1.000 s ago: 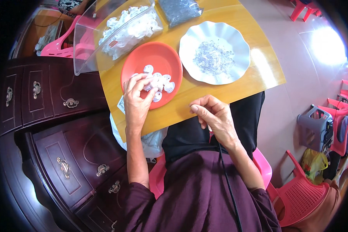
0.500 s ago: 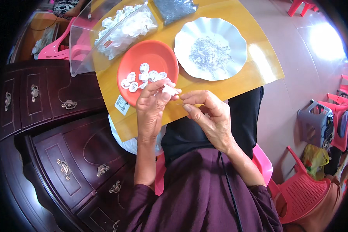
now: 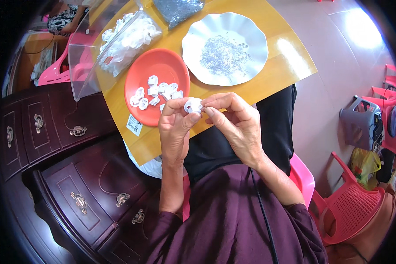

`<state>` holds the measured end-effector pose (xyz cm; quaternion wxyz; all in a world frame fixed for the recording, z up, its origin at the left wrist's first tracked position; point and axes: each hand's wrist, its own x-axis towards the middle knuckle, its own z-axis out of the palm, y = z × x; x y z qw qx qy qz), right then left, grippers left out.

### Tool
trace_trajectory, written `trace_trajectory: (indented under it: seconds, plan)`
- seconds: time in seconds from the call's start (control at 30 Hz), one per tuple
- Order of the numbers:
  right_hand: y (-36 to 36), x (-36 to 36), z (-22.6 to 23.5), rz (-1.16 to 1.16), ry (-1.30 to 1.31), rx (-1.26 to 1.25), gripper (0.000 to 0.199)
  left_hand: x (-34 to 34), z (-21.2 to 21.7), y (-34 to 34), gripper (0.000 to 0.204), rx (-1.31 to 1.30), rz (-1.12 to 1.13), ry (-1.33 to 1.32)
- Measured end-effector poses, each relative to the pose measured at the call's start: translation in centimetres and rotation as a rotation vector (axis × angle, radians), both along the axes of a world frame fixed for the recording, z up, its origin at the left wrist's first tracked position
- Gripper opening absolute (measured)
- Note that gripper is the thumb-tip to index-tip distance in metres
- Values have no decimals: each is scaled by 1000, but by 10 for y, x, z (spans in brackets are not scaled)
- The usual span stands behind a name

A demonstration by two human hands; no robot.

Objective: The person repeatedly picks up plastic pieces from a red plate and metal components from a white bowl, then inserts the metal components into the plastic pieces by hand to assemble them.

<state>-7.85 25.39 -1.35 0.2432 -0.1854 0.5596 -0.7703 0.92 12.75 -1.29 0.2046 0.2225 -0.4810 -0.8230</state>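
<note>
While the left hand (image 3: 175,127) pinches a small white plastic clip (image 3: 192,105) between thumb and fingers, the right hand (image 3: 235,125) meets it fingertip to fingertip on the same piece, above the near edge of the yellow tabletop (image 3: 290,66). Just beyond lie a red plate (image 3: 163,66) of more white clips and a white scalloped plate (image 3: 198,39) of small metal parts.

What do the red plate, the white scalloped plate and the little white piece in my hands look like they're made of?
Red plate: probably plastic, smooth, even colour with a soft sheen.
White scalloped plate: glossy, wavy rim; plastic or glazed ceramic, can't tell which.
Small white piece, pinched between left hand and right hand: likely moulded plastic, opaque and matte.
</note>
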Motion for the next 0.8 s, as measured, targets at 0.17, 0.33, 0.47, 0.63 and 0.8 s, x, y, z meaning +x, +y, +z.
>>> trace_trajectory:
  seconds: [0.17, 0.33, 0.47, 0.63, 0.8]
  plan:
    - [0, -1, 0, -22, -27, -6, 10, -1, -4, 3, 28, -106, 41, 6]
    - [2, -2, -1, -32, 21, 33, 10, -5, -2, 8, 28, -137, 44, 32]
    - [2, -2, -2, -33, 8, 18, 10, -6, -3, 7, 27, -172, 34, 28]
    - [4, 0, 1, -7, -56, -21, 10, -9, -1, 7, 30, -270, 74, 35]
    - [4, -1, 0, -3, -73, -33, 10, -11, 1, 7, 32, -287, 28, 50]
